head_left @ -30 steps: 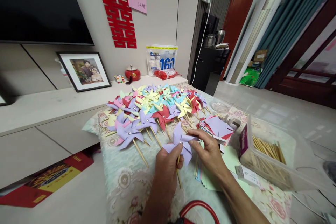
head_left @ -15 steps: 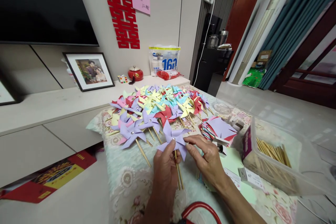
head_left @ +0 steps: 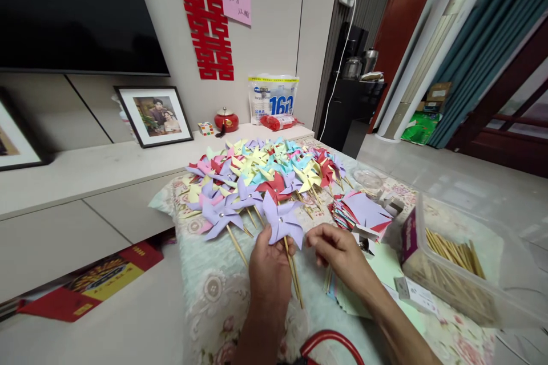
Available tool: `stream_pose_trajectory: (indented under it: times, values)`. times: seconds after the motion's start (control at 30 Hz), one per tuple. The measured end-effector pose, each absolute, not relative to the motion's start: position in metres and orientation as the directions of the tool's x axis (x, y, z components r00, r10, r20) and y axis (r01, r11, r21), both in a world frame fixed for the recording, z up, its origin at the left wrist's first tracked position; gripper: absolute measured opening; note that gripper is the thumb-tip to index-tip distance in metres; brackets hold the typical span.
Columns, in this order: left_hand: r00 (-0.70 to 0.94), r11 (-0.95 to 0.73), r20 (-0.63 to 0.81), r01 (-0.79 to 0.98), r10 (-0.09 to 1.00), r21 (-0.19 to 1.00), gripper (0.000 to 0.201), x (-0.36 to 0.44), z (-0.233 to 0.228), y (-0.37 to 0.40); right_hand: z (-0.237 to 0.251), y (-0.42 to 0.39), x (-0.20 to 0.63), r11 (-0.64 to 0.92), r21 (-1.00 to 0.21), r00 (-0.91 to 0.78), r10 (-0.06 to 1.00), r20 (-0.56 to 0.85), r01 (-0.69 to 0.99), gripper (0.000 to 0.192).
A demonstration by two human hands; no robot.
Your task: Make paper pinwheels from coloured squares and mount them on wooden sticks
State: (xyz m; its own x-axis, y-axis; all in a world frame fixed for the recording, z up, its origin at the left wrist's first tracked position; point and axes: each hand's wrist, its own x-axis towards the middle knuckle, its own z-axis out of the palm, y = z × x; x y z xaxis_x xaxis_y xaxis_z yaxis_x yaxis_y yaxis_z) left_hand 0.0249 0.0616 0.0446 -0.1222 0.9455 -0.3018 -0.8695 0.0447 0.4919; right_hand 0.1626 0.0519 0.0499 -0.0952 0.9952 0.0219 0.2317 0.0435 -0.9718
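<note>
Here the left hand (head_left: 269, 265) is gripping one purple pinwheel (head_left: 280, 221); the right hand (head_left: 338, 252) is hovering half-curled, empty; the far pile of pinwheels (head_left: 261, 168) is overlapping beyond counting.

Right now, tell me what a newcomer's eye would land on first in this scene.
First, the big heap of paper pinwheels in purple, yellow, blue and red, spread over the middle of the floral-covered table. Just in front of it, the left hand holds up a purple pinwheel by its stick, with the right hand close beside it. On the wall behind hangs a bold red paper-cut decoration.
</note>
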Motion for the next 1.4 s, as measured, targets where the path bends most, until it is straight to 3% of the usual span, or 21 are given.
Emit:
stream_pose_trajectory:
  times: [0.17, 0.33, 0.4, 0.47, 0.57, 0.67, 0.77, 1.03, 1.2, 1.3, 1.4]
  values:
    - [-0.129, 0.029, -0.303, -0.883, 0.944, 0.469, 0.02, 0.024, 0.044, 0.063, 0.044, 0.047, 0.157, -0.186, -0.951, -0.438, 0.854, -0.281, 0.248, 0.023]
    - [-0.11, 0.076, -0.319, -0.851, 0.941, 0.519, 0.02, 0.027, 0.044, 0.06, 0.034, 0.048, 0.154, -0.279, -0.945, -0.47, 0.819, -0.328, 0.173, 0.037]
    - [-0.193, 0.035, -0.299, -0.786, 0.935, 0.618, 0.03, 0.028, 0.042, 0.059, 0.033, 0.051, 0.155, -0.285, -0.95, -0.455, 0.834, -0.312, 0.129, 0.039]
    - [-0.341, -0.071, -0.184, -0.615, 0.922, 0.785, 0.042, 0.03, 0.038, 0.059, 0.035, 0.053, 0.157, -0.284, -0.952, -0.426, 0.851, -0.306, 0.117, 0.041]
    - [-0.478, -0.264, 0.148, -0.187, 0.866, 0.946, 0.052, 0.03, 0.029, 0.061, 0.041, 0.054, 0.159, -0.286, -0.951, -0.412, 0.858, -0.308, 0.114, 0.043]
    - [-0.469, -0.348, 0.384, 0.167, 0.795, 0.923, 0.035, 0.029, 0.022, 0.062, 0.046, 0.053, 0.158, -0.287, -0.953, -0.428, 0.852, -0.301, 0.098, 0.044]
    - [-0.442, -0.344, 0.447, 0.296, 0.778, 0.891, 0.019, 0.026, 0.019, 0.062, 0.046, 0.051, 0.157, -0.298, -0.948, -0.439, 0.841, -0.317, 0.115, 0.044]
    - [-0.466, -0.318, 0.412, 0.27, 0.783, 0.909, 0.012, 0.023, 0.02, 0.063, 0.044, 0.05, 0.158, -0.318, -0.932, -0.451, 0.815, -0.364, 0.177, 0.041]
    - [-0.498, -0.311, 0.379, 0.218, 0.78, 0.925, 0.014, 0.025, 0.03, 0.058, 0.044, 0.051, 0.162, -0.23, -0.947, -0.412, 0.858, -0.307, 0.225, 0.031]
    - [-0.564, -0.319, 0.292, 0.052, 0.773, 0.946, 0.02, 0.022, 0.036, 0.057, 0.044, 0.053, 0.167, -0.145, -0.949, -0.352, 0.904, -0.242, 0.281, 0.027]
    - [-0.567, -0.242, 0.053, -0.264, 0.822, 0.934, 0.029, 0.016, 0.039, 0.059, 0.045, 0.056, 0.174, -0.088, -0.938, -0.307, 0.931, -0.197, 0.335, 0.025]
